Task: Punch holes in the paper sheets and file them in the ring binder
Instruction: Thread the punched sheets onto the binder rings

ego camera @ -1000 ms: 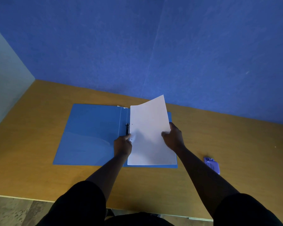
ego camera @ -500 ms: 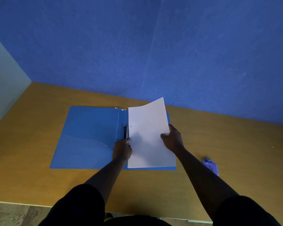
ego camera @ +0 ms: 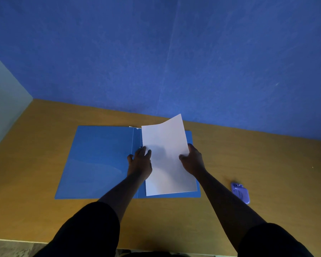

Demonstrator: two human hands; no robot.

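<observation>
An open blue plastic ring binder (ego camera: pixel 98 160) lies flat on the yellow-brown wooden table (ego camera: pixel 44 210), and everything here is placed against it. A white paper sheet (ego camera: pixel 167 156) rests on the binder's right half, its far right corner curled up off the cover. The left hand (ego camera: pixel 139 162) lies spread flat, fingers apart, at the binder's spine, pressing the sheet's left edge and hiding the rings. The right hand (ego camera: pixel 192 160) pinches the sheet's right edge, thumb on top. A small purple hole punch (ego camera: pixel 240 192) sits well to the right of the binder. The risk, as I judge it, is pressing down while the holes sit off the rings, which would tear or crease the margin.
</observation>
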